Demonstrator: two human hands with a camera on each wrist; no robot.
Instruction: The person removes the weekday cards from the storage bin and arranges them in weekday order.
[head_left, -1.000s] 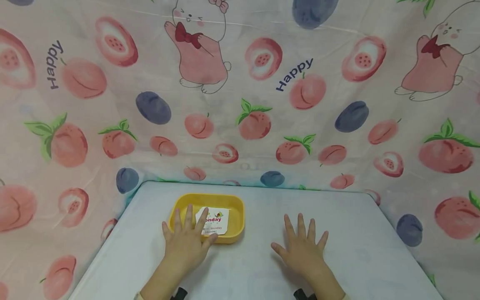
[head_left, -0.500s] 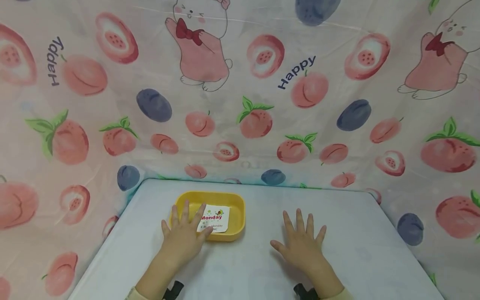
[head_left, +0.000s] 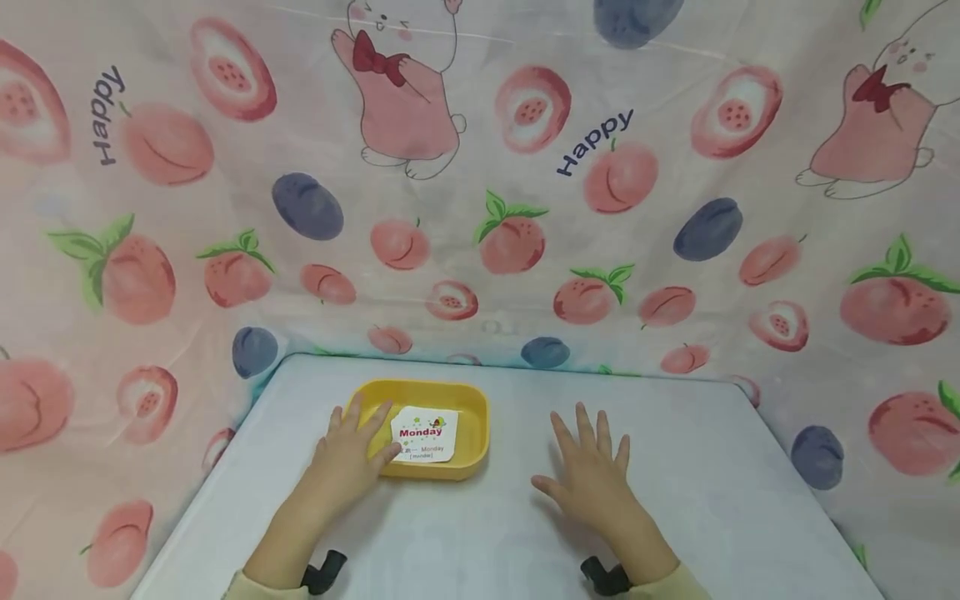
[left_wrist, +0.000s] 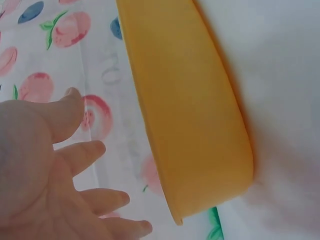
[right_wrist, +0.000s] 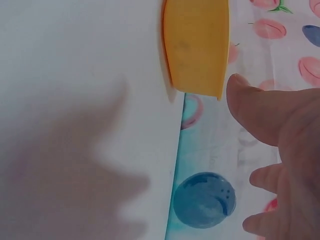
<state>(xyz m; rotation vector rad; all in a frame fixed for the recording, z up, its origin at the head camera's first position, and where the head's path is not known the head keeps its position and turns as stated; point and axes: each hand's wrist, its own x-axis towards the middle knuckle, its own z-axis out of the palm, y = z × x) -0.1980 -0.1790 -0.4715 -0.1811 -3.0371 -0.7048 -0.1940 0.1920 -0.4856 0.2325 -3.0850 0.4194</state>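
So your yellow tray (head_left: 472, 429) is on the white table (head_left: 517, 450), and the white card (head_left: 425, 435) is lying face up inside it, toward the middle, with "Monday" in red across the top half, "Monday" again in smaller print below, and a little colourful picture near its top right corner. Your left hand (head_left: 347, 462) is over the tray's left side, fingers spread wide and pretty much straight, not holding anything; the left wrist view shows a gap between those fingers and the tray wall, and from the head view your thumb reaches over the card's lower left edge. Your right hand (head_left: 596, 483) is off to the right of the tray and a bit nearer to you, also spread wide with nothing in it, and its shadow (right_wrist: 60, 150) falls on the table, well apart from the tray. You've got pale yellow sleeves (head_left: 671, 583) on the near side of the tray, plus a black fitting (head_left: 324, 573) at your left wrist and a black attachment (head_left: 603, 577) at your right. Behind the tray, past the table edge, there's a pale cloth (head_left: 517, 292) printed with peaches, blue fruit, bunnies and "Happy".
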